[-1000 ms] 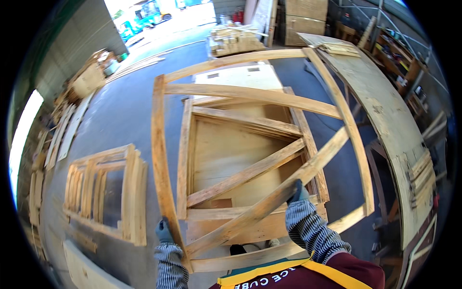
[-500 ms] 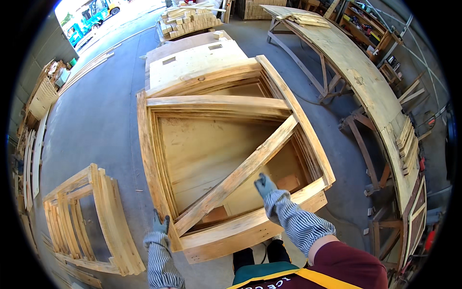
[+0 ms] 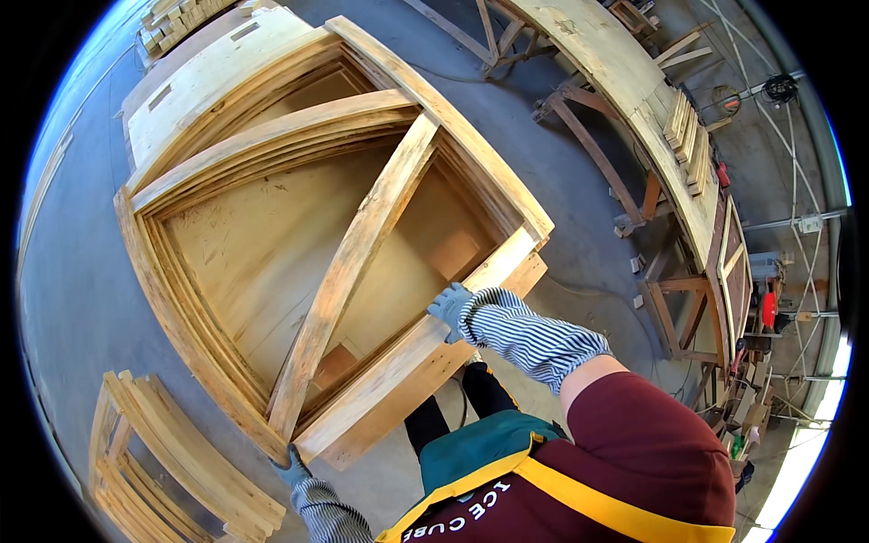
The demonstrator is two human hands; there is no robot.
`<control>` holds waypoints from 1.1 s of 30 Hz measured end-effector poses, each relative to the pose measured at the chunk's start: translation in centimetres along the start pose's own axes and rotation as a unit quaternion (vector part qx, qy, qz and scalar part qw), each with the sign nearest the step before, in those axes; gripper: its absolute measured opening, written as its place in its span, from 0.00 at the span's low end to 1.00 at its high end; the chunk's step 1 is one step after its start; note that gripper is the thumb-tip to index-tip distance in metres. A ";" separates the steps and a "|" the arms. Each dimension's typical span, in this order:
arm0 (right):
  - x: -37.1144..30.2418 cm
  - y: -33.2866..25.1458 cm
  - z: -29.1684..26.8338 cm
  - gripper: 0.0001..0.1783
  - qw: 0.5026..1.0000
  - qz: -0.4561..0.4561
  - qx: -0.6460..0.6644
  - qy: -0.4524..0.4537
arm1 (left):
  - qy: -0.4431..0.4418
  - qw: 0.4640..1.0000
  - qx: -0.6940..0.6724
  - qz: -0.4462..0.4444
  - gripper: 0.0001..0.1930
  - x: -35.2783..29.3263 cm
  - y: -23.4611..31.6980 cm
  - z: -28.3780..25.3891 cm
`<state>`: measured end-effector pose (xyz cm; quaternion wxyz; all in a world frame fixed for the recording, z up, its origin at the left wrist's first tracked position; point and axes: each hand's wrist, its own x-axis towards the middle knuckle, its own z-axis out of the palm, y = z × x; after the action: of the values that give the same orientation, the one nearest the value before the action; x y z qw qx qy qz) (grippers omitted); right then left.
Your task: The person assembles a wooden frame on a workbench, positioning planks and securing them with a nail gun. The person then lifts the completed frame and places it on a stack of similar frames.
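A stack of wooden frames (image 3: 512, 183) with a crossbar and a diagonal brace (image 3: 355, 261) stands in front of me. My right hand (image 3: 450, 310), in a grey-blue glove, is closed over the near rail of the top frame, right of its middle. At the near left corner, my left hand (image 3: 291, 466), gloved alike, grips the end of the frame; some of its fingers are hidden. Striped sleeve covers are on both forearms. Through the frames' openings a plywood sheet (image 3: 272, 244) shows underneath.
More slatted wooden frames (image 3: 195, 452) are stacked on the floor at the lower left. A white board (image 3: 204, 86) with two cutouts lies beyond the stack. At the right runs a long plywood bench (image 3: 625, 90) on trestles, bearing short wood strips (image 3: 688, 140).
My right hand has come down from above the opening onto the near rail and closed on it. My left hand has closed on the near left corner. The view has turned right.
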<state>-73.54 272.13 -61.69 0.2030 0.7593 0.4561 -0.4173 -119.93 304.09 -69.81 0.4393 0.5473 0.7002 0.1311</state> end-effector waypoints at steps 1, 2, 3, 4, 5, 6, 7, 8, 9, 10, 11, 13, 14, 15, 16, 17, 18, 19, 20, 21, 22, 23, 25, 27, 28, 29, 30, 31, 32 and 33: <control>-0.3 -0.4 0.1 0.44 1.000 -0.002 -0.011 -0.001 | 0.009 1.000 -0.011 -0.017 0.42 0.7 -0.8 -0.3; -0.7 -0.9 -0.3 0.44 1.000 -0.006 -0.021 -0.003 | 0.004 1.000 -0.018 -0.015 0.41 0.8 -0.9 -0.4; -1.3 -1.3 -0.9 0.44 1.000 -0.009 -0.016 -0.013 | -0.001 1.000 -0.024 -0.014 0.41 0.9 -0.9 -0.8; -1.1 -1.4 -0.4 0.44 1.000 -0.012 -0.016 -0.001 | -0.005 1.000 -0.029 -0.010 0.41 0.8 -0.2 -1.4; -0.8 -1.2 0.4 0.44 1.000 -0.014 -0.016 0.012 | -0.014 0.999 -0.022 -0.047 0.41 0.2 1.3 -1.4; -0.7 -1.0 1.0 0.44 0.999 -0.017 -0.016 0.023 | -0.013 0.999 -0.010 -0.029 0.40 0.3 1.0 -1.2; -1.1 -0.8 0.4 0.44 1.000 -0.022 -0.002 0.013 | -0.009 1.000 -0.002 -0.011 0.40 0.3 0.7 -0.9; -1.1 -0.7 0.1 0.47 1.000 -0.024 0.004 0.008 | -0.005 1.000 0.006 0.007 0.40 0.3 0.6 -0.8; -1.0 -1.0 0.4 0.49 0.999 -0.026 -0.004 0.023 | 0.019 1.000 -0.002 0.002 0.40 0.1 0.2 -1.0; -1.1 -1.0 0.8 0.52 0.999 -0.023 -0.014 0.035 | 0.009 1.000 -0.016 -0.013 0.40 0.0 0.4 -0.8; -1.0 -0.9 1.0 0.53 0.999 -0.018 -0.008 0.038 | -0.001 0.999 -0.030 -0.028 0.41 -0.1 0.5 -0.8; -1.0 -1.2 0.9 0.56 0.999 -0.011 0.008 0.048 | -0.007 0.999 -0.021 -0.030 0.41 -0.3 1.0 -0.6; -1.0 -1.4 0.6 0.57 1.000 0.002 0.010 0.025 | -0.002 1.000 0.002 -0.018 0.41 -0.6 1.4 -0.3; -1.0 -1.7 0.3 0.58 1.000 0.016 0.013 0.002 | 0.002 1.000 0.026 -0.004 0.41 -0.7 1.8 -0.1; -0.9 -2.1 -0.4 0.58 0.999 0.029 0.015 -0.015 | -0.019 0.999 0.027 0.006 0.42 -0.2 1.6 -0.3; -1.7 -2.6 0.2 0.58 0.999 0.029 0.015 0.044 | -0.037 0.999 0.028 0.016 0.44 0.6 0.4 -0.9; -3.3 -3.3 0.4 0.55 0.995 0.023 0.015 0.096 | -0.058 0.997 0.032 0.027 0.45 1.3 0.1 -1.4; -4.5 -3.7 1.8 0.53 0.985 0.023 0.048 0.163 | -0.065 0.994 0.087 0.022 0.49 0.5 1.0 -1.8; -6.0 -4.3 3.5 0.50 0.970 0.025 0.085 0.226 | -0.036 0.986 0.165 0.014 0.51 -0.5 2.8 -2.2; -8.1 -5.3 4.2 0.45 0.962 0.049 0.123 0.237 | -0.007 0.970 0.241 0.006 0.52 -1.9 5.1 -2.5; -10.0 -6.1 6.0 0.44 0.942 0.071 0.176 0.276 | 0.022 0.949 0.315 -0.001 0.53 -3.2 6.6 -2.6; -11.7 -7.0 7.9 0.43 0.932 0.105 0.231 0.259 | 0.032 0.944 0.325 0.054 0.53 -4.2 7.2 -2.8; -14.7 -8.3 12.5 0.42 0.910 0.164 0.315 0.213 | 0.039 0.926 0.341 0.158 0.52 -5.0 6.3 -2.3; -17.0 -9.9 18.2 0.41 0.892 0.213 0.365 0.158 | 0.027 0.888 0.373 0.266 0.49 -7.7 7.4 -1.1; -18.0 -10.5 20.6 0.42 0.885 0.233 0.383 0.129 | -0.010 0.883 0.377 0.278 0.48 -9.7 8.1 -0.1; -19.0 -10.8 22.7 0.42 0.882 0.228 0.396 0.111 | -0.050 0.876 0.382 0.290 0.48 -11.7 8.7 0.9; -20.0 -11.1 24.5 0.42 0.878 0.224 0.412 0.091 | -0.090 0.865 0.391 0.300 0.48 -13.6 8.9 2.0; -20.9 -11.4 25.5 0.41 0.866 0.231 0.437 0.077 | -0.130 0.853 0.385 0.326 0.48 -15.0 8.5 3.3; -21.8 -11.1 26.1 0.40 0.852 0.230 0.467 0.051 | -0.169 0.840 0.379 0.350 0.48 -16.8 8.5 4.6; -22.1 -10.6 27.4 0.40 0.836 0.236 0.494 0.048 | -0.190 0.829 0.397 0.345 0.48 -18.9 8.7 6.1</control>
<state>-100.17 246.95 -58.44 -0.1291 0.8625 0.0058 -0.4894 -109.37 288.83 -58.69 0.2350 0.8944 0.3605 -0.1221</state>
